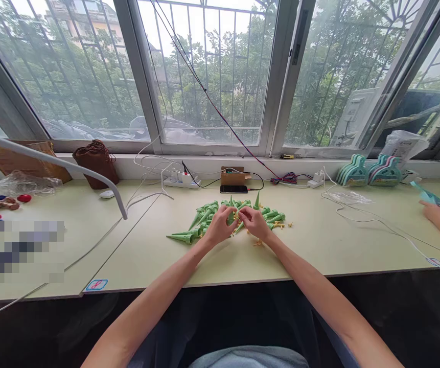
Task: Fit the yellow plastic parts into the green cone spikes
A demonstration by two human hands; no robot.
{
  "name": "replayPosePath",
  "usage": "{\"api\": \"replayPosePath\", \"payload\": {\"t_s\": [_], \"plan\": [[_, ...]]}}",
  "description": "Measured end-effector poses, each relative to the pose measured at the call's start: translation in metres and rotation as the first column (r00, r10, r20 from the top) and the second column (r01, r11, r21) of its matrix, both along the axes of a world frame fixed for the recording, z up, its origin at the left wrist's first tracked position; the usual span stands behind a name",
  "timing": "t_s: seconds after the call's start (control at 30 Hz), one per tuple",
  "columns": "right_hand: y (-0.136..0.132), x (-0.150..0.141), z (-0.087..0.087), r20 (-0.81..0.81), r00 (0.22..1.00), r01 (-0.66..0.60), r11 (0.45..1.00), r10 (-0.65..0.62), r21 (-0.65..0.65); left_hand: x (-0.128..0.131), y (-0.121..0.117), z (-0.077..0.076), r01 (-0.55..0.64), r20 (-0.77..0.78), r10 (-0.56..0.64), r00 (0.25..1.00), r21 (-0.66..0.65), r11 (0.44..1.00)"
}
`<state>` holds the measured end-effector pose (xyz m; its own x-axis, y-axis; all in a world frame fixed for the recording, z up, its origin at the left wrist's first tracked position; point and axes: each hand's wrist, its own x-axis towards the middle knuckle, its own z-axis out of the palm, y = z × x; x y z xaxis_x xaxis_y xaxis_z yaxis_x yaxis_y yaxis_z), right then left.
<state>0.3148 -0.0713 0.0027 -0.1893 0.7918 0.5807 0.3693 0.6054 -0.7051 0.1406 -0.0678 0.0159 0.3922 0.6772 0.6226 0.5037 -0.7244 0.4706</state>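
My left hand (221,225) is closed round a green plastic spike (231,216), which stands roughly upright between its fingers. Close beside it, my right hand (255,223) is closed in a pinch at the top of that spike; whatever lies between those fingertips is too small to make out. A pile of similar green cone-shaped spikes (184,236) lies around and behind both hands, and one upright spike (257,200) stands behind my right hand. Small yellow plastic pieces (279,225) are scattered among them, mostly to the right.
Behind the pile are a phone (233,189), a small cardboard box (232,177) and a power strip (183,183). White cables (376,221) cross the table (143,260). Teal hangers (352,171) stand at the back right. Another person's hand (436,213) is at far right.
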Motion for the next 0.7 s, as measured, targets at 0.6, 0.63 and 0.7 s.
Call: {"api": "replayPosePath", "payload": {"t_s": [0.6,0.63,0.7], "plan": [[-0.0027,-0.0009,0.0048,-0.028,0.999,-0.030,0.998,0.028,-0.050,-0.0001,0.0022,0.0019,-0.033,0.044,0.034,0.998,-0.024,0.999],[-0.0030,-0.0009,0.0051,-0.033,0.999,-0.035,0.998,0.033,-0.056,-0.0001,0.0023,0.0020,-0.036,0.049,0.037,0.998,-0.027,0.999],[-0.0032,-0.0009,0.0055,-0.043,0.998,-0.041,0.997,0.039,-0.065,-0.0003,0.0025,0.0022,-0.039,0.056,0.041,0.998,-0.029,0.999]]}}
